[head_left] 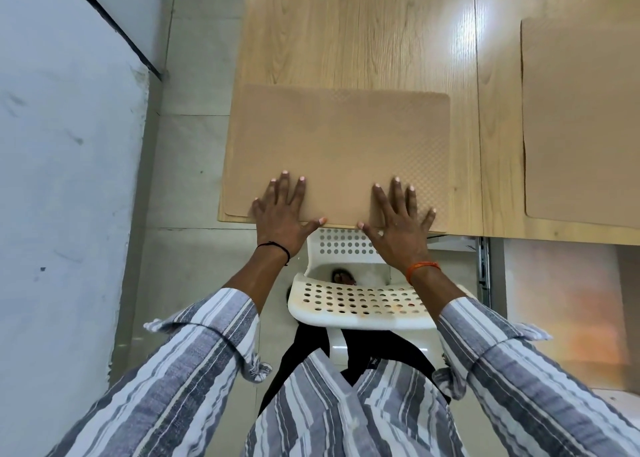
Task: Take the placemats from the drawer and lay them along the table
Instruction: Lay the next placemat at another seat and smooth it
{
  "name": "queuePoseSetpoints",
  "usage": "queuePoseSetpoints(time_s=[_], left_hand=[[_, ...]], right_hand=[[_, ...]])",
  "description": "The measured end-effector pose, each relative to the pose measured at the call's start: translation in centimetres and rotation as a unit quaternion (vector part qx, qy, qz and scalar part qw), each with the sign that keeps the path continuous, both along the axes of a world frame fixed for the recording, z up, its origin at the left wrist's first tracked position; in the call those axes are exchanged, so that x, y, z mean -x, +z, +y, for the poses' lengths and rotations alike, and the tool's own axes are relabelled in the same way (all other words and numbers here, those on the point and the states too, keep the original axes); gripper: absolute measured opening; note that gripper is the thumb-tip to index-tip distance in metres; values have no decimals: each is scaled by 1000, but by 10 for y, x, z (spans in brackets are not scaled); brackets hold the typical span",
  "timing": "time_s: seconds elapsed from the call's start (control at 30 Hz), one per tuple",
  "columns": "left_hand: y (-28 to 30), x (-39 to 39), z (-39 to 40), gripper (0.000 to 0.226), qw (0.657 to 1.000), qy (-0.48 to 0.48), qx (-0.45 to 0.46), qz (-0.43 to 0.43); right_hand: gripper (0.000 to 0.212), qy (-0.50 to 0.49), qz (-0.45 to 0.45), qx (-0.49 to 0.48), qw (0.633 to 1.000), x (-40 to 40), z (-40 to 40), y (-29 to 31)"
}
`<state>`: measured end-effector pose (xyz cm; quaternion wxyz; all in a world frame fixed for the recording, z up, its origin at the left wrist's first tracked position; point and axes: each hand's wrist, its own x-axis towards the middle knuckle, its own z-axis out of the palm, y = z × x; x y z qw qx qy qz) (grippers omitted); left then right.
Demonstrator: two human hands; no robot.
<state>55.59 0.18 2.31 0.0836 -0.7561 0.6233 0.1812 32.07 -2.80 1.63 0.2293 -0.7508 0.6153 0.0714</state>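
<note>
A tan textured placemat [339, 144] lies flat at the near left end of the light wooden table [346, 33]. My left hand [282, 214] rests palm down with fingers spread on the mat's near edge. To its right my right hand [398, 219] presses flat on the same edge, fingers also spread. A second tan placemat [581, 120] lies on the table to the right, partly cut off by the frame. An open drawer [561, 304] shows under the table at the right.
A white perforated chair [360, 300] stands tucked under the table's near edge, directly between me and the table. A pale wall [69, 179] runs along the left, with a strip of tiled floor [194, 165] between it and the table's end.
</note>
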Motion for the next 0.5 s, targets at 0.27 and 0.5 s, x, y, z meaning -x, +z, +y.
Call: queuePoseSetpoints(time_s=[0.27, 0.5], left_hand=[[-3, -25, -5, 99, 998, 50, -18, 42], [-3, -37, -4, 116, 992, 114, -22, 51]], right_hand=[[83, 0, -6, -6, 1000, 3, -5, 1], [82, 3, 3, -6, 1000, 3, -6, 5]])
